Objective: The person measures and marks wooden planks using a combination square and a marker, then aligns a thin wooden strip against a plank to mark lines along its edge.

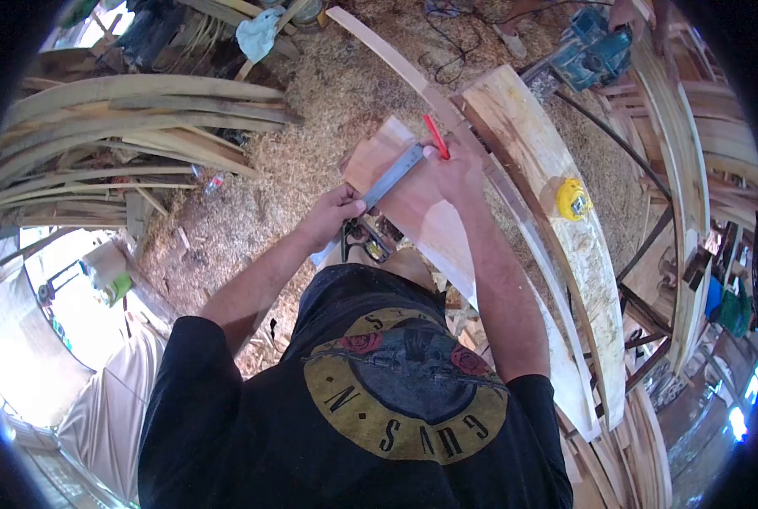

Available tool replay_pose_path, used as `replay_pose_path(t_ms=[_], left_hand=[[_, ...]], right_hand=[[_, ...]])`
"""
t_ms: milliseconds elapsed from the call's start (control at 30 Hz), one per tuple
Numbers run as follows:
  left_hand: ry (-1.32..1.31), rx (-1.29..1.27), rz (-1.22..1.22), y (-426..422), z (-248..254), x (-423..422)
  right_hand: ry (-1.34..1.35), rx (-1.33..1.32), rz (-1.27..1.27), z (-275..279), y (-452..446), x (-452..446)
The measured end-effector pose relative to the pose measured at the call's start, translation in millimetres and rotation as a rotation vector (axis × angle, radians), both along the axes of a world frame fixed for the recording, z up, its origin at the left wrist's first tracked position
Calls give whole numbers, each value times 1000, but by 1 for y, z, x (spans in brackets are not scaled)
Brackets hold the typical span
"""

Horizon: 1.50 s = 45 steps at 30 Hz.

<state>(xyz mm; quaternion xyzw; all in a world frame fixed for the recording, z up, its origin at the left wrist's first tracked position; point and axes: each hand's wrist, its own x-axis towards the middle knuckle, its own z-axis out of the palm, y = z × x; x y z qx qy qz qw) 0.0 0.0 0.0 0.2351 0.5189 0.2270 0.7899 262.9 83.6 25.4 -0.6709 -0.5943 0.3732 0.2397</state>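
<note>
Currently left grip [333, 214] holds a ruler [393, 177], right grip [458, 170] a red pencil [435, 136]

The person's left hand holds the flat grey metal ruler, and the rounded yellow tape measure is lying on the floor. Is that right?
Not quite: the rounded yellow tape measure isn't on the floor; the head view shows it on the thick, pale wooden beam. The person's left hand does hold the flat grey metal ruler.
</note>
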Motion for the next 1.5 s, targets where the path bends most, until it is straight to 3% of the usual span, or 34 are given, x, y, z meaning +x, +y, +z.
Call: replay_pose_path(t_ms=[267,367,400,467,500,567,600,633,767,867,1000,1167,1200,1267,1400,1433,1467,1500], left_hand=[[31,1,37,-2,4,4],[6,-48,25,0,10,3],[149,102,-84,-9,-25,-4],[153,156,-55,-9,-14,0],[113,115,-56,-15,-38,-7],[108,153,-57,-12,-32,-3],[86,21,-66,-5,-12,-1],[127,111,-65,-7,-24,-1],[88,47,-51,-7,-29,-6],[89,32,-49,-1,-16,-3],[126,74,-105,9,-3,-1],[56,96,-61,2,-39,-10],[44,86,-23,2,-6,-1],[86,76,-25,2,-2,-1],[207,106,-77,4,-21,-2],[173,235,-109,1,-26,-4],[311,245,-282,6,9,3],[171,140,-141,3,26,10]], right_hand=[[-32,-163,-46,20,1,-5],[-68,-47,-30,5,0,-2],[-209,-16,65,0,0,0],[-403,148,129,-27,0,3],[-344,171,35,-51,-3,5],[-245,288,10,-59,-2,6],[-332,268,-4,-59,-4,3],[-276,-42,43,-30,1,3],[-152,99,42,-44,-2,-1],[-59,73,13,-21,-3,-1],[-157,129,19,-6,-1,-2],[-115,168,39,-14,-8,-3],[-155,169,69,-21,-7,-2],[-230,163,130,-45,-3,0],[-280,145,150,-26,-3,4],[-325,112,168,-29,-3,3],[-555,104,203,-56,3,1],[-573,137,184,-73,6,0]])
